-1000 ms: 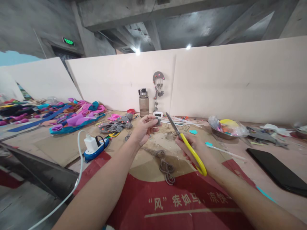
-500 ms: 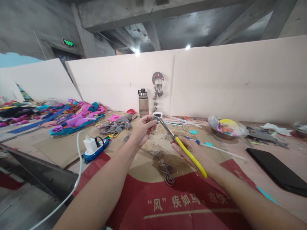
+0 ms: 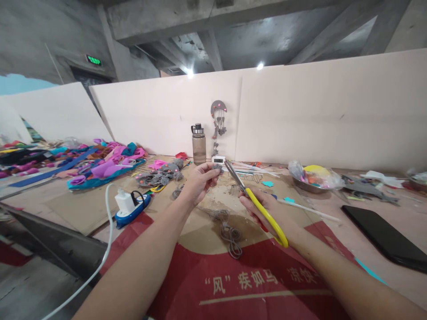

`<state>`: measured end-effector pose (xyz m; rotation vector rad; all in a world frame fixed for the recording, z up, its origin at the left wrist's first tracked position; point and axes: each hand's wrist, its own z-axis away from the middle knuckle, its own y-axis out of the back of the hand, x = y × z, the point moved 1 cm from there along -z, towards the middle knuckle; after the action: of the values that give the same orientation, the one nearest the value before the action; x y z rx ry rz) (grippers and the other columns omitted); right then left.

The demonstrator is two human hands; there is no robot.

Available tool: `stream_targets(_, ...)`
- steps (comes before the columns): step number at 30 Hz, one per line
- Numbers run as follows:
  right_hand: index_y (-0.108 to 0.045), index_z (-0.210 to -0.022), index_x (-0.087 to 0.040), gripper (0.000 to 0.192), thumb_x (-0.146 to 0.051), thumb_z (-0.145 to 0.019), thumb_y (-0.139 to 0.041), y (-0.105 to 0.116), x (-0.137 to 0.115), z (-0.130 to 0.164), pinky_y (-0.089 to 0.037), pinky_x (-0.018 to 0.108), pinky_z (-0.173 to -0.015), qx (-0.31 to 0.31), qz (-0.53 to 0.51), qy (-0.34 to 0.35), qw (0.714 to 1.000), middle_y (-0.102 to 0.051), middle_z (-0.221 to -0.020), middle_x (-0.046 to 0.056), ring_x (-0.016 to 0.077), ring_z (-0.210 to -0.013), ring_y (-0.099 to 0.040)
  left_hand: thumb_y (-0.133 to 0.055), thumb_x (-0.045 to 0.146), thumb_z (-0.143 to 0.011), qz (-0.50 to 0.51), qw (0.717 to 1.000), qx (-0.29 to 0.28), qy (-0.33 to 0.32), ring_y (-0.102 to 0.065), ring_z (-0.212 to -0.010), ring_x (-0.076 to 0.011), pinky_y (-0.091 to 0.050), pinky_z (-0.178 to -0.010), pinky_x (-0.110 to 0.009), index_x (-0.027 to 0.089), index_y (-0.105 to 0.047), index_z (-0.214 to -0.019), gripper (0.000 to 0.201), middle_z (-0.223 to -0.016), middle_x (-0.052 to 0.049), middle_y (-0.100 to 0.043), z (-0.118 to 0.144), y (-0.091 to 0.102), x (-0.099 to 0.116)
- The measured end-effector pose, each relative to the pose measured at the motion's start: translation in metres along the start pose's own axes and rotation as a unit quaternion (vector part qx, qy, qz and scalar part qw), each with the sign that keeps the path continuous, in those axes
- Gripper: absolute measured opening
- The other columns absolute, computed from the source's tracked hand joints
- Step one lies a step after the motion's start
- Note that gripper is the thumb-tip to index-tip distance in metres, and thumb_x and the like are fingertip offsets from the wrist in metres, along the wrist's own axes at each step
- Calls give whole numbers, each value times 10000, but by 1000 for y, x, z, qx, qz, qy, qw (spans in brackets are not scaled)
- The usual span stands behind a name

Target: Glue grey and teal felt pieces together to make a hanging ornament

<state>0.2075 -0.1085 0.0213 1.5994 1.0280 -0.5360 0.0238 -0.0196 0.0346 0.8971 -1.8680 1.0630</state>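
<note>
My left hand [image 3: 199, 181] pinches a small grey piece, which looks like felt [image 3: 218, 167], between thumb and fingertips above the table. In my right hand [image 3: 258, 205] is a pair of scissors [image 3: 265, 214] with yellow handles, its blades pointing up and left. The blade tips are just right of the grey piece, apart from it. Below the hands lies a loose bundle of grey cord [image 3: 231, 235]. Behind them a grey moon-shaped hanging ornament [image 3: 218, 108] with pink dots is against the white board. A small white digital display [image 3: 219, 159] stands under it.
A water bottle [image 3: 199, 146] stands by the board. Grey felt pieces [image 3: 162, 174] and colourful cloth [image 3: 110, 163] lie left, near a blue power strip [image 3: 130, 212] with a white cable. Rightward are a metal bowl [image 3: 312, 186] and a black phone [image 3: 383, 235].
The scissors have drawn back to the right, away from the grey piece, with the blades apart from it now. My left hand has barely moved.
</note>
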Motion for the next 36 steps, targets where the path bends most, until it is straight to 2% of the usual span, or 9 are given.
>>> stream_targets(8, -519, -812, -209, 344, -547, -855, -474, 0, 1, -1, -353, 238, -447, -3, 2, 4, 1000, -483, -521, -43, 106, -449, -451, -753, 224, -641, -8, 1000, -9, 1, -384, -478, -27, -292, -459, -169, 133, -677, -842, 233, -586, 43, -495, 1, -1, -1)
stream_targets(16, -513, -878, -212, 327, -535, -857, -466, -4, 8, -2, -353, 232, -442, 28, -29, -4, 999, -436, -534, -62, 98, -444, -428, -795, 272, -617, -15, 999, -31, 14, -439, -506, -35, -321, -490, -180, 148, -651, -913, 351, -676, 20, -571, 2, -4, -6)
stream_targets(21, -517, -955, -199, 345, -524, -842, -489, -6, 12, -3, -352, 231, -436, 42, -65, -11, 997, -425, -539, -72, 92, -434, -411, -781, 273, -636, -20, 999, -39, 8, -360, -483, -33, -265, -465, -187, 150, -670, -913, 323, -597, 48, -488, 4, -8, -6)
stream_targets(26, -523, -930, -206, 322, -516, -850, -495, -9, 14, -2, -337, 217, -417, 31, -79, -12, 996, -396, -535, -82, 76, -415, -377, -777, 282, -642, -46, 998, -43, 8, -330, -490, -24, -244, -462, -182, 131, -671, -863, 288, -628, 42, -478, 4, -9, -6)
stream_targets(30, -512, -898, -220, 323, -537, -839, -511, -11, 17, -2, -328, 201, -389, 25, -113, -32, 993, -390, -543, -85, 69, -406, -381, -772, 307, -660, -61, 997, -54, 7, -315, -478, -22, -235, -457, -181, 134, -663, -911, 324, -606, 55, -441, 3, -8, -8)
stream_targets(36, -505, -945, -224, 367, -552, -792, -567, -15, 19, -4, -328, 188, -348, 35, -191, -62, 979, -427, -571, -86, 65, -394, -398, -784, 338, -641, -70, 997, -43, 11, -334, -467, -18, -247, -455, -182, 133, -602, -755, 298, -602, 57, -449, 2, -8, -10)
